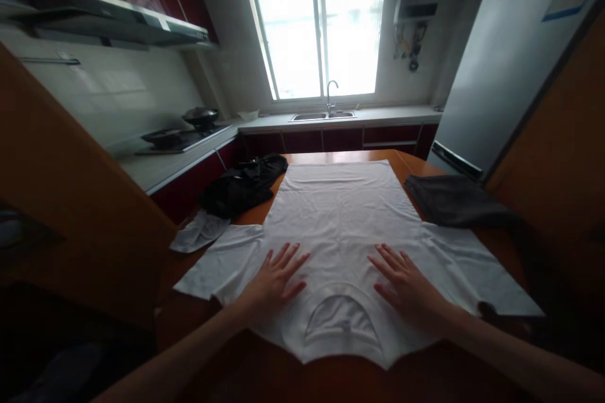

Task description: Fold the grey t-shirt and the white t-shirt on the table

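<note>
A black wok is seen on the dark stove top at the far left. A crumpled black garment and a small pale grey cloth are laid at the left edge of the brown wooden table. A white cotton T-shirt is spread flat mid-table, neckline nearest the person. The left hand is pressed flat on it, fingers spread, nothing gripped. The right hand is laid open likewise, beyond the neckline. A folded dark grey garment is set just beside the shirt, rightmost.
</note>
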Tool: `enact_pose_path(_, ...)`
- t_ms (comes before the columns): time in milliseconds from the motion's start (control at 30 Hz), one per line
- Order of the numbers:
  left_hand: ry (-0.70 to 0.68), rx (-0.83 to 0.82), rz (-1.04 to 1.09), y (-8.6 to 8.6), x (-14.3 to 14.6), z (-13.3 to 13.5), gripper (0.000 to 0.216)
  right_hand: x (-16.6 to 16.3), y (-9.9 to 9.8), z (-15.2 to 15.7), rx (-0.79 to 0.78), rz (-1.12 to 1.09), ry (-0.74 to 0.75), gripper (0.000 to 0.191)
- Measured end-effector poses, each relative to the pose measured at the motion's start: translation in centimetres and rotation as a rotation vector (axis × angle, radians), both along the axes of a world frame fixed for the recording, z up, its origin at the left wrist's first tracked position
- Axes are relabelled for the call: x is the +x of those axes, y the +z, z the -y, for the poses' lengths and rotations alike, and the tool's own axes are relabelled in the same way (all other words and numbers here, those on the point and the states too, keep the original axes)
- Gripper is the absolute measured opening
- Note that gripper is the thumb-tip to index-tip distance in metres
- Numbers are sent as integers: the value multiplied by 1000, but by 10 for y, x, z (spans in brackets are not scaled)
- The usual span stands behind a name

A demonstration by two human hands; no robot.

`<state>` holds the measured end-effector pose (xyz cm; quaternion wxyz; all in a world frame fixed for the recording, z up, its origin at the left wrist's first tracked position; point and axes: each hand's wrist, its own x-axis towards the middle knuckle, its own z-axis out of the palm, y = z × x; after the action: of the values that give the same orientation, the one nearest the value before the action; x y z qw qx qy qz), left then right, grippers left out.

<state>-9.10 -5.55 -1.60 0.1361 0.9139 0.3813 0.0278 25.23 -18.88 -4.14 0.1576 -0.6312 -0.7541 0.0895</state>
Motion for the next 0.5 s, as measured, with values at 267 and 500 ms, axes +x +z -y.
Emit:
enact_pose_path(267, -76, 42, -52, -5, -15, 34, 61, -3, -11, 43, -43, 51, 35, 65)
enact_pose_path(500, -58, 122, -95, -9, -26, 46, 62, -5, -12, 59, -41, 52, 62, 66)
